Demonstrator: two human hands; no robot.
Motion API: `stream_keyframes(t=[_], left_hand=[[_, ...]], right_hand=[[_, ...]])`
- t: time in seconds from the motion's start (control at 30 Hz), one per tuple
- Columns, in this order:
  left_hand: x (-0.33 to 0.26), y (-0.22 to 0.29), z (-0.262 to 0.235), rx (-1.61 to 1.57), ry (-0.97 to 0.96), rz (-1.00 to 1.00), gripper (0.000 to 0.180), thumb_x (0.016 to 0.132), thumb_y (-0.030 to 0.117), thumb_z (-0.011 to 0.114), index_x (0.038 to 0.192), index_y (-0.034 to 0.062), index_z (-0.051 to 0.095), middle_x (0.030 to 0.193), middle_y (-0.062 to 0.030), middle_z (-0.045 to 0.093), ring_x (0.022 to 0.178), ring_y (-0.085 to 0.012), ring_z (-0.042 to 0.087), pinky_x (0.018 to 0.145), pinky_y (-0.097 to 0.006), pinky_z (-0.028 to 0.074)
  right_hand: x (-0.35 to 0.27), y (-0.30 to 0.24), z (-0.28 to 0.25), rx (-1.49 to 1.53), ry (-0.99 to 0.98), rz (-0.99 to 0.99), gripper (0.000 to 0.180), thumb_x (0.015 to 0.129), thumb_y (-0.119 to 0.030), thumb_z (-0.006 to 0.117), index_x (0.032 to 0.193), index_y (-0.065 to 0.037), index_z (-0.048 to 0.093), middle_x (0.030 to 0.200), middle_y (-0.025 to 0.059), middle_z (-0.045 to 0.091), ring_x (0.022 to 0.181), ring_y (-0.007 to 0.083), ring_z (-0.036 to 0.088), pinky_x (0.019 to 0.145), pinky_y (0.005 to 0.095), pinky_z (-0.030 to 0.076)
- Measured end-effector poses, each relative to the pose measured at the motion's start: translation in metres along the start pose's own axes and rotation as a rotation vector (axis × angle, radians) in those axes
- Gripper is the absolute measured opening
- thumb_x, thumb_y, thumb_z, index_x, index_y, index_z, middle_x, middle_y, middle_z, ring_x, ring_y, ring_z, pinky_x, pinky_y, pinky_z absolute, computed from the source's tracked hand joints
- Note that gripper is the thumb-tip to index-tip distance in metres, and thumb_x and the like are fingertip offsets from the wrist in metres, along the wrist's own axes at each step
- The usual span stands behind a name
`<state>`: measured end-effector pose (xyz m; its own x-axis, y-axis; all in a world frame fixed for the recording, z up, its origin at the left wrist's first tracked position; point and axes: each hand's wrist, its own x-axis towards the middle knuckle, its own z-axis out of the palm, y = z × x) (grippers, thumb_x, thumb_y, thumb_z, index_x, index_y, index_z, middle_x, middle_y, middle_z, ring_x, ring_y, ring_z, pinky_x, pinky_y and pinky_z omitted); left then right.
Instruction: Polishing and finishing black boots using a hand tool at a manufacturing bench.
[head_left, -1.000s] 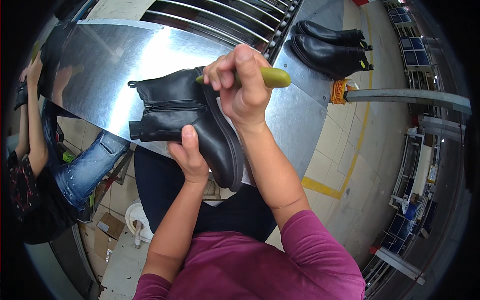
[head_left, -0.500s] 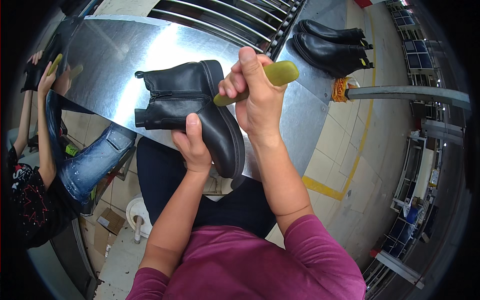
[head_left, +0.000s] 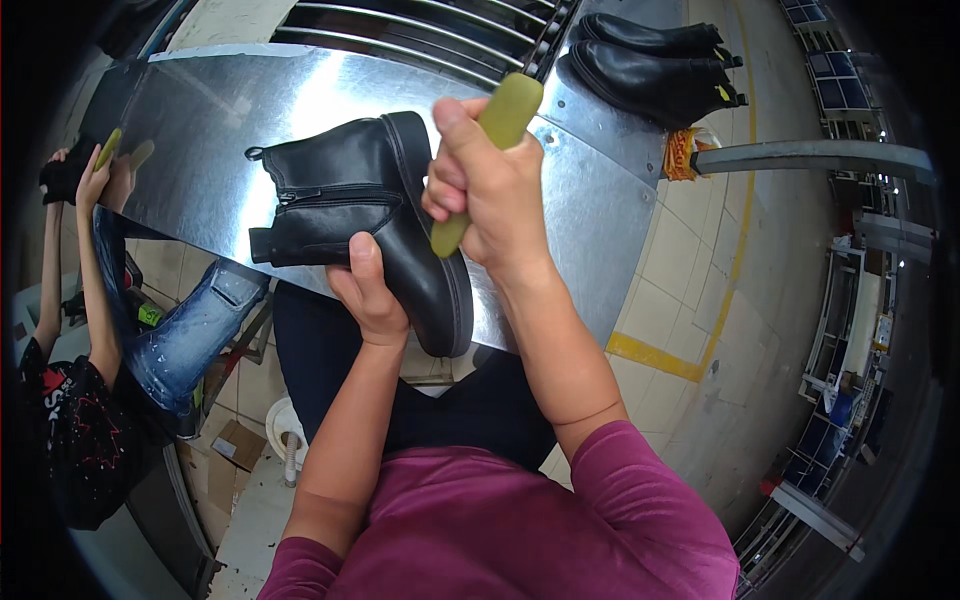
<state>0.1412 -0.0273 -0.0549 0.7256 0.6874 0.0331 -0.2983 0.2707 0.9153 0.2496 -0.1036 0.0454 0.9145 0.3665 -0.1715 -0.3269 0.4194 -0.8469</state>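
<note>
A black leather ankle boot (head_left: pixel 340 222) with a side zip and heel pull loop lies on its side on the metal tabletop (head_left: pixel 205 135). Its toe points toward me, to the lower right. My left hand (head_left: pixel 375 305) grips the boot from below, thumb on the upper near the ankle; its other fingers are hidden underneath. Closed around a flat olive-green bar with rounded ends (head_left: pixel 512 108), my right hand (head_left: pixel 495 190) is over the sole edge. The bar's lower end is beside the edge where upper meets sole; I cannot tell whether it touches.
Black boots (head_left: pixel 650 80) stand at the far right of the bench. Behind the tabletop runs a rack of metal rollers (head_left: pixel 420 35). A grey metal rail (head_left: pixel 810 158) with an orange wrapper (head_left: pixel 682 152) juts out at right. At left, a co-worker (head_left: pixel 85 420) holds a dark item and a similar bar.
My right hand has turned the bar from nearly level to steep, its lower end now lower along the sole edge. Boot and both hands appear slightly farther left in view.
</note>
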Motion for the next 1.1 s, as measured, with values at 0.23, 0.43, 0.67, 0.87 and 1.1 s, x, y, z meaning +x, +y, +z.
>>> stream_keyframes(t=[0.23,0.43,0.67,0.87,1.1], left_hand=[[0.002,-0.004,0.006,0.014,0.05,0.043,0.042,0.103,0.032,0.051,0.115,-0.0061,0.063,0.106,-0.011,0.068,0.092,-0.0183,0.063,0.082,-0.033,0.05],[0.0,-0.005,0.004,0.105,0.105,0.045,0.042,0.102,0.033,0.056,0.111,-0.0076,0.065,0.101,-0.0112,0.068,0.09,-0.02,0.063,0.083,-0.035,0.049],[0.0,-0.005,0.006,0.208,0.161,0.13,0.046,0.103,0.037,0.056,0.113,-0.0074,0.064,0.104,-0.0117,0.067,0.091,-0.0199,0.061,0.086,-0.034,0.048],[0.001,0.002,0.008,0.222,0.136,0.13,0.045,0.103,0.036,0.055,0.112,-0.0077,0.064,0.103,-0.0125,0.067,0.091,-0.0212,0.06,0.086,-0.036,0.047],[0.001,0.001,0.007,0.227,0.103,0.164,0.042,0.103,0.031,0.056,0.12,-0.008,0.059,0.112,-0.0135,0.064,0.1,-0.0217,0.059,0.093,-0.036,0.046]], right_hand=[[-0.06,0.005,-0.014,0.035,0.128,0.045,0.015,0.1,-0.017,0.066,0.108,-0.006,0.057,0.058,-0.0017,0.04,0.043,0.0088,0.042,0.041,0.0269,0.039],[-0.092,0.005,-0.038,0.073,0.233,-0.034,0.018,0.099,-0.016,0.069,0.108,-0.006,0.057,0.06,-0.0012,0.044,0.045,0.0089,0.043,0.044,0.0268,0.039],[-0.118,0.022,-0.041,0.178,0.358,-0.112,0.016,0.101,-0.019,0.065,0.109,-0.01,0.055,0.06,-0.001,0.041,0.045,0.0108,0.043,0.044,0.0282,0.04],[-0.118,0.024,-0.015,0.087,0.368,-0.24,0.017,0.102,-0.02,0.065,0.11,-0.009,0.055,0.061,-0.0008,0.043,0.046,0.0094,0.043,0.044,0.0267,0.039],[-0.077,0.01,0.005,-0.129,0.357,-0.201,0.024,0.099,-0.02,0.068,0.113,-0.005,0.055,0.061,-0.0019,0.042,0.045,0.0087,0.043,0.043,0.0255,0.038]])
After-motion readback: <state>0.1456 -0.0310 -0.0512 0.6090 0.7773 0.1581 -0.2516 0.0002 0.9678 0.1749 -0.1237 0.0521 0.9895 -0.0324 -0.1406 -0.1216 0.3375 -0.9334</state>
